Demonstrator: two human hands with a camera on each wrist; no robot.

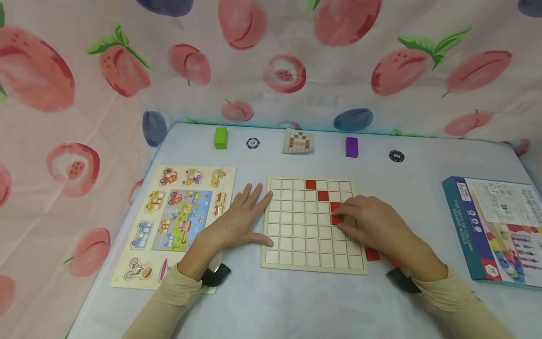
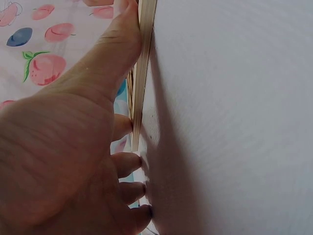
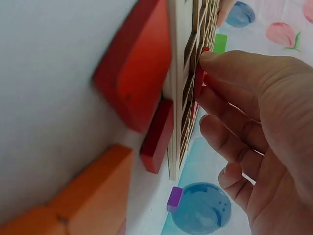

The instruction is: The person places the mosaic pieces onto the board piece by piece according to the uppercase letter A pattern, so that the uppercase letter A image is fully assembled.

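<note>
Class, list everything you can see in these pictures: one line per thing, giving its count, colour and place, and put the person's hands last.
grid board: one, pale wood, table centre
red tiles: four on the board in a slanting line; the lowest partly under fingers
loose tile: one, red, by the board's right edge
vehicle puzzle: one, cream, left of board
pattern card: one, far edge
green block: one, far left
purple block: one, far right
chips: two, dark, far edge
box: one, blue, right
left hand: flat against board's left edge
right hand: pinching a red tile on the board
</note>
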